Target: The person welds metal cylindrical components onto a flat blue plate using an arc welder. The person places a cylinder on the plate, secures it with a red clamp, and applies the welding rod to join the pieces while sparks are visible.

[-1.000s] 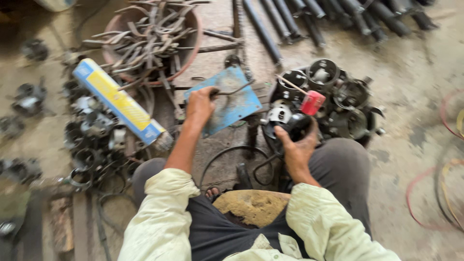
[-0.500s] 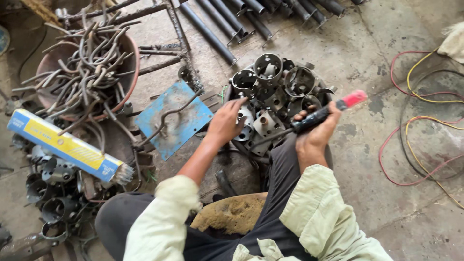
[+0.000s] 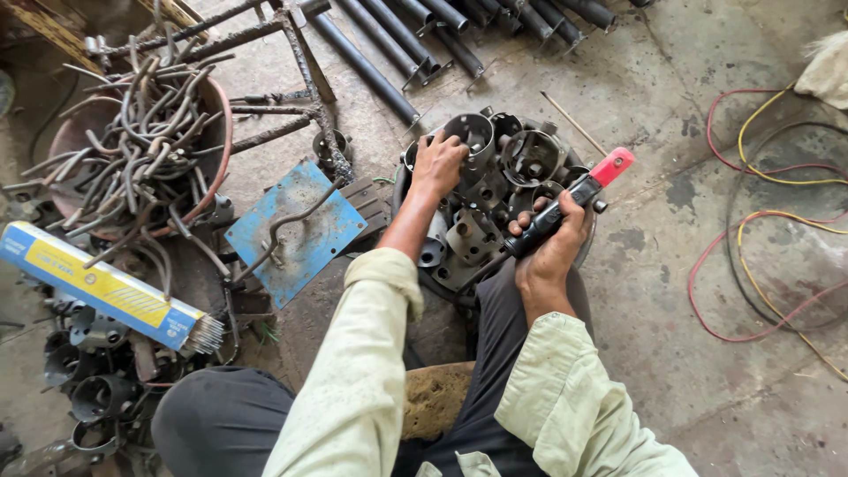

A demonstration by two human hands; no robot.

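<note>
My left hand (image 3: 439,162) reaches forward and grips one of the grey metal cylinder parts (image 3: 473,134) in a heap of several such parts (image 3: 508,190) on the concrete floor. My right hand (image 3: 549,243) is closed on a black welding electrode holder with a red tip (image 3: 565,203), held just right of the heap. Both arms wear pale green sleeves, and my knees in dark trousers frame a worn cushion (image 3: 435,397) below.
A blue metal plate (image 3: 296,231) with a bent rod lies left of the heap. A round basin of bent steel rods (image 3: 141,150) sits far left, above a blue-and-yellow box of welding rods (image 3: 102,287). Dark pipes (image 3: 424,40) lie at top; red and yellow cables (image 3: 768,212) trail right.
My left hand moved from the blue plate to the heap of cylinder parts and gripped one. My right hand lifted the electrode holder up and to the right. The view shifted right.
</note>
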